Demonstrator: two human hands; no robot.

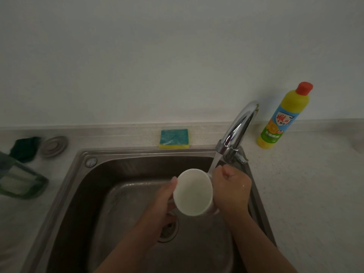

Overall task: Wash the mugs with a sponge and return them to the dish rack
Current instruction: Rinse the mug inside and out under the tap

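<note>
A white mug point(193, 192) is held over the steel sink point(82, 194), its mouth tilted toward me. My left hand point(163, 201) grips its left side, thumb on the rim. My right hand point(230, 186) presses against the mug's right side, fingers curled. Water runs from the chrome tap point(236, 131) down between the mug and my right hand. A teal-and-yellow sponge point(174, 138) lies on the counter behind the sink, apart from both hands. No dish rack is clearly in view.
A yellow dish-soap bottle point(281, 117) with a red cap stands right of the tap. A green tray point(17, 182), a dark green cloth point(24, 147) and a metal sink plug point(54, 146) sit on the left counter. The drain point(169, 227) lies below my left hand.
</note>
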